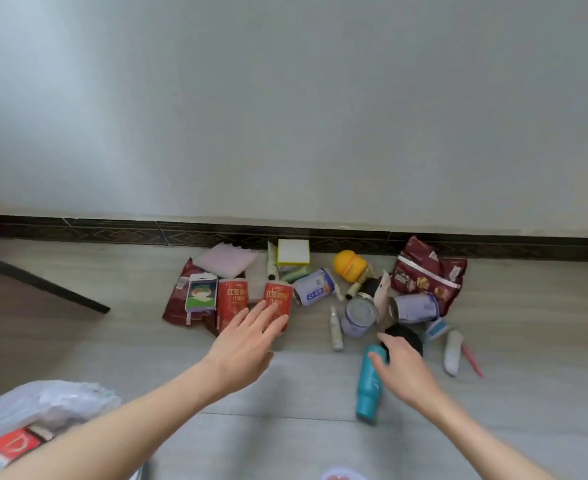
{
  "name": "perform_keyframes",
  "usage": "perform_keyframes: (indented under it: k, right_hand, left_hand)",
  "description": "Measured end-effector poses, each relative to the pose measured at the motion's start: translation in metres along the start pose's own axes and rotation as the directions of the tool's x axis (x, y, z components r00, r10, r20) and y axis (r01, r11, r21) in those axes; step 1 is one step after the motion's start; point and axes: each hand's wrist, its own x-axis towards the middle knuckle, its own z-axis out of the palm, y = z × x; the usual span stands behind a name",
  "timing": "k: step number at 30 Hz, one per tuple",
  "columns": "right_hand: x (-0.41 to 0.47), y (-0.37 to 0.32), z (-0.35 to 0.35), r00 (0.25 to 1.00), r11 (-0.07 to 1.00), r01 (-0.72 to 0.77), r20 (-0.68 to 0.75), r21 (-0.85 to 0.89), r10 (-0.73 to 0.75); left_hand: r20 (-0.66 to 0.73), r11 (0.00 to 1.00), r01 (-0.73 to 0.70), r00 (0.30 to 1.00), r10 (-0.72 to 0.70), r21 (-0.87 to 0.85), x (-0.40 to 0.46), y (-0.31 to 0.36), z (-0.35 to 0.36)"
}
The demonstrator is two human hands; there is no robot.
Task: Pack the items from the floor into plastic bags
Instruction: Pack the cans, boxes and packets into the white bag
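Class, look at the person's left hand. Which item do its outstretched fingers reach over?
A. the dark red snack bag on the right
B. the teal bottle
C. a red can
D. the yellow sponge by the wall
C: the left hand stretches open with its fingertips over the red can.

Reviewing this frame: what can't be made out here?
- Head view: whether the left hand touches the red can; its fingers cover the can's lower part.
- The black round object, half hidden by the right hand.
- Plastic bag contents, cut off by the left edge.
- Can labels, too blurred to read.
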Motion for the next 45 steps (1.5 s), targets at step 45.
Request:
perform_keyframes:
  k: [45]
  right_hand:
    - [-0.092, -0.269, 0.009, 0.901, 0.909, 0.39, 0.141, 0.147, -0.41]
  left_hand:
    - [0.081, 0.356, 0.589, 0.587, -0.806, -0.726, -0.202, -0.101, -0.096]
